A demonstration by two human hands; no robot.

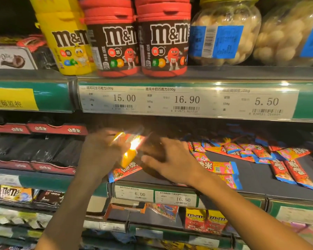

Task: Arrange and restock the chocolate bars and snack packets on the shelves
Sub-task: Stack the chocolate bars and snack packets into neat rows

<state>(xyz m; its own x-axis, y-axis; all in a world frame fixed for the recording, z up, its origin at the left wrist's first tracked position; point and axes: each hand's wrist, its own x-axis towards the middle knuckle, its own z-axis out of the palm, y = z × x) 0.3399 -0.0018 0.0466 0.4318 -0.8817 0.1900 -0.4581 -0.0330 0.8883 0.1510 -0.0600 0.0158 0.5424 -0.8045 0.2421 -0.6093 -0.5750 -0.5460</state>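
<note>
Nearest to you, the lower shelves carry M&M's packets [14, 193] on the left and red-and-yellow M&M's boxes [204, 221] on the right; these look stocked and are not where you work now.

On the middle shelf [257, 179], your left hand [99, 152] curls round a small bunch of orange-red snack bars [126, 159] at the shelf's front edge, its grip pinching them so they fan out. Your right hand [170, 159] lies flat beside it, fingers spread and pressing on the wrappers and shelf; it grasps nothing that I can see. The bunch is blurred, so you cannot count the bars.

By my judgement the job is partly done. Just to the right, pink bars [222, 167] and more red bars [294, 173] lie strewn at odd angles, apart from one another, with bare shelf between. They need gathering and lining up.

Left of your hands, dark packets in red display trays [56, 129] stand tidy. The price strip [188, 101] overhangs and shades the back of the shelf. Above it stand M&M's tubs [139, 44] and clear jars [224, 37], out of your way.
</note>
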